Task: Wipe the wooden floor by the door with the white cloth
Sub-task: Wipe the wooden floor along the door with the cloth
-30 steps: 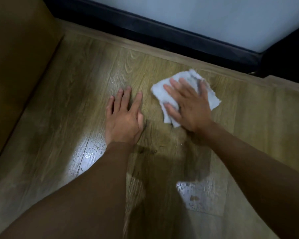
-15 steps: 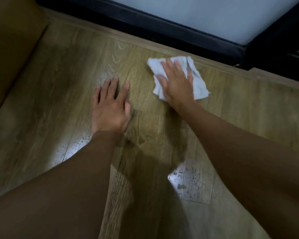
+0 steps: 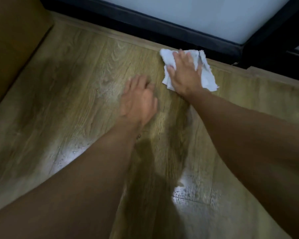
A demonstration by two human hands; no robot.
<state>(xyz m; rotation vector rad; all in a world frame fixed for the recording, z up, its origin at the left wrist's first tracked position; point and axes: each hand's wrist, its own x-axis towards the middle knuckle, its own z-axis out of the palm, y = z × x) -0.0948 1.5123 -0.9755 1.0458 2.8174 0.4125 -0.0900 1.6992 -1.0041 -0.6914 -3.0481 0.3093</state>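
Cloth [image 3: 208,76] now nearer door [image 3: 197,14].

Bare forearms [image 3: 86,183], bare L grip [image 3: 138,100], R grip [image 3: 185,75].

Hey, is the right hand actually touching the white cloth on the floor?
Touching. The head view shows the right hand lying flat on the white cloth, whose edges stick out around it.

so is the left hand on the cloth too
No, only the right hand presses on the white cloth; the left hand is beside it over bare wooden floor, not touching it.
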